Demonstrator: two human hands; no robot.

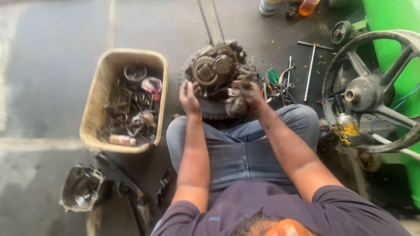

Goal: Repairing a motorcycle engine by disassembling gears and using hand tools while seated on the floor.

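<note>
My left hand [189, 97] lies flat against the near left side of the greasy engine block [217, 70], fingers [185, 87] loosely together and pressing rather than pinching. My right hand [250, 94] curls its fingers [242, 84] around a dark, oily part [236, 102] at the block's near right edge; whether they close fully on it I cannot tell. The block sits on an old tyre [210, 107] on the floor, between my knees.

I judge this to be mid-strip: steadying the block with one hand while working a piece loose with the other. The next move calls for a firm brace on the left and a careful pull or twist on the right.

Just left stands a tan tub [94, 113] of bolts and scrap; to the right lie loose hand tools [284, 83], a grey spoked wheel [372, 91] and a yellow power tool [348, 131]. The held part is too grimy to identify, and the tyre is mostly hidden beneath the block and my legs.
</note>
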